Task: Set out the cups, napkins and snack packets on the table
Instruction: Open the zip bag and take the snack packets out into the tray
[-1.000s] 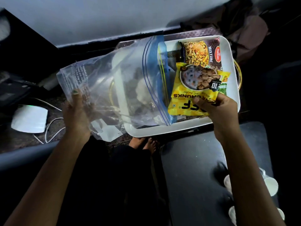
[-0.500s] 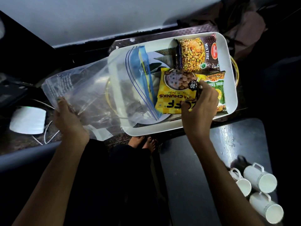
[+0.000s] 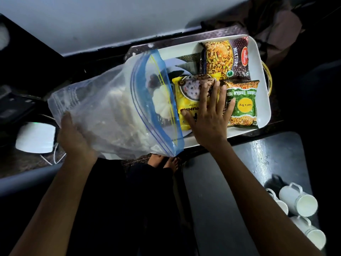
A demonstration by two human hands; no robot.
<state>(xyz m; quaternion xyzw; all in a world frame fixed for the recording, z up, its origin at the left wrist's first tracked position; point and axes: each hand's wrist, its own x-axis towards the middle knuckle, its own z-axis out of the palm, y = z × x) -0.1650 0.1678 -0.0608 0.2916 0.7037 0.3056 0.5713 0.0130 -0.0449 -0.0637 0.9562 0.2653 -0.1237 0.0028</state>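
Head view shows your right hand (image 3: 208,115) now lying flat with fingers spread on the yellow packet (image 3: 186,100) in the white tray (image 3: 262,74) — half a second ago those fingers were curled round its edge. That packet sits beside the green packet (image 3: 243,106), below the mixture packet (image 3: 225,58). Your left hand (image 3: 73,139) still grips the clear zip bag (image 3: 110,115), now raised over the tray's left end — three white cups (image 3: 300,202) lie on the dark table (image 3: 230,191) at lower right.
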